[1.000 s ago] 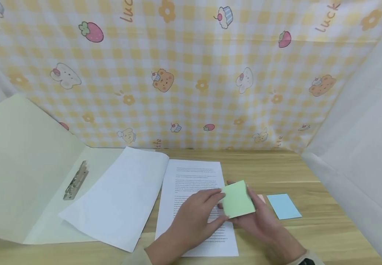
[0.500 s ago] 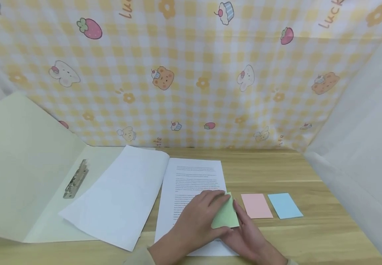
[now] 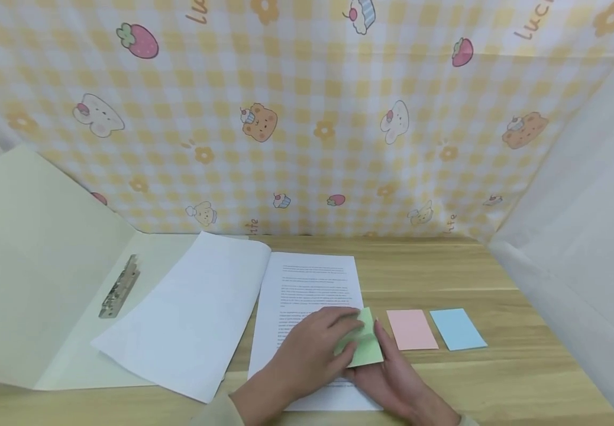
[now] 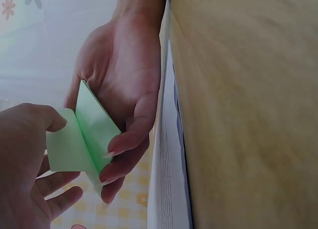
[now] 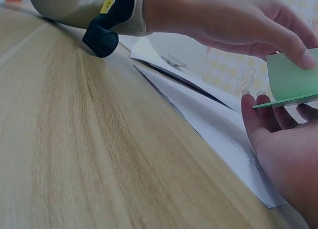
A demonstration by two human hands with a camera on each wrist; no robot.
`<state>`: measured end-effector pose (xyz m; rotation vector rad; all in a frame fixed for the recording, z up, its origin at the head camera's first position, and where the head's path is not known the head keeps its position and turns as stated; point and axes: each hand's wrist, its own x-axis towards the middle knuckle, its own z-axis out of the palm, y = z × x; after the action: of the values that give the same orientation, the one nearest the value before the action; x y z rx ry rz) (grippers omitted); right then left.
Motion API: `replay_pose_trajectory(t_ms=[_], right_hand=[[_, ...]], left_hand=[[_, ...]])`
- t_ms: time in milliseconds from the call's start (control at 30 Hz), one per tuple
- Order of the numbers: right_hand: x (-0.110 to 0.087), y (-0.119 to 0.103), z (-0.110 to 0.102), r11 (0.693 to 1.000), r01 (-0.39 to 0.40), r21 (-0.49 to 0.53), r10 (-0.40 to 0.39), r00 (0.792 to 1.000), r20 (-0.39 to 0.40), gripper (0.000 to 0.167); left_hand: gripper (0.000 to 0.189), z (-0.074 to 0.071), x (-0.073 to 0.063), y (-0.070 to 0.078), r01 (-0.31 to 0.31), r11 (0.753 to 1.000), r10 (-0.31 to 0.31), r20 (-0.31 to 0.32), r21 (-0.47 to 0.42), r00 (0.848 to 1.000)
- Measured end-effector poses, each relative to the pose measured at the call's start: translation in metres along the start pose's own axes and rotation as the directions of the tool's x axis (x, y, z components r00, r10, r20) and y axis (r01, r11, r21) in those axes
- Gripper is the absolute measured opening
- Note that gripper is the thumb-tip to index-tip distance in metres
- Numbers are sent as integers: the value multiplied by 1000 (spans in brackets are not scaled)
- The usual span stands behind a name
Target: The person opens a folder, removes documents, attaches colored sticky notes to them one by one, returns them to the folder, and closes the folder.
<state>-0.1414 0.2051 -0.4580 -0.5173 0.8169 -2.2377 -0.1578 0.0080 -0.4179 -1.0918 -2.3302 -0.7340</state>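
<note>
My right hand [image 3: 394, 378] holds a green sticky note pad [image 3: 368, 352] from beneath, above the lower right part of a printed page [image 3: 314, 287]. Its fingers curl round the pad's edges. With thumb and fingers, my left hand [image 3: 309, 346] pinches the pad's top note [image 4: 67, 147]. In the left wrist view that note bends up from the pad, still joined along one edge. The right wrist view also shows the lifted note [image 5: 288, 80] curving under the left thumb. Part of the pad is hidden behind the left fingers in the head view.
A pink sticky note pad [image 3: 412, 330] and a blue one [image 3: 458, 329] lie on the wooden table [image 3: 424, 266] to the right. At left, an open cream folder [image 3: 46, 266] with a metal clip [image 3: 119, 287] lies under turned-over white sheets [image 3: 184, 325]. A patterned cloth [image 3: 307, 160] hangs behind.
Both hands have brought the green pad left and down, over the page, uncovering the pink pad. The left fingers have since lifted the top note away from the pad.
</note>
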Motion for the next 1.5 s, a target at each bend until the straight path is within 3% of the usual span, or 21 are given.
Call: replay_pose_trajectory(t_ms=[133,267,333,433,533,600,733,1000,1167,1333,1500], right_hand=[[1,1,-1,1000,-6,-17,6,1000,-29,55],[1,1,-2,999,-17,-50,15,999,-35,49],[1,2,-2,998,-22,-66,20,999,-36,44],[2,2,-1,997,-41,-69,39,999,-37,41],[4,3,-1,996,-56,-72,52,997,-53,42],[4,3,0,995,-62,-80,56,996,-71,42],[5,4,0,991,-67,-116,56,994,-93,43],[5,5,0,986,-73,-153,61,995,-82,44],[6,5,0,981,-94,-169,79,992,-95,48],[5,6,0,981,-92,-169,77,992,-95,47],[5,6,0,980,-100,-171,83,991,-100,47]], left_hand=[[15,1,0,-5,-5,1000,4,-87,-19,996],[10,-1,0,-11,114,984,-126,-79,-134,989],[9,-4,1,-14,209,953,-222,-38,-221,974],[10,-8,2,-19,345,873,-356,35,-345,934],[12,-9,3,-24,438,801,-444,87,-409,892],[15,-9,3,-27,473,773,-476,106,-423,873],[16,-9,5,-30,512,738,-515,123,-439,848],[16,-12,8,-35,574,647,-569,184,-503,802],[14,-13,8,-38,597,613,-596,194,-517,779],[15,-15,8,-41,602,594,-606,195,-533,771],[17,-16,9,-44,624,574,-637,191,-529,747]])
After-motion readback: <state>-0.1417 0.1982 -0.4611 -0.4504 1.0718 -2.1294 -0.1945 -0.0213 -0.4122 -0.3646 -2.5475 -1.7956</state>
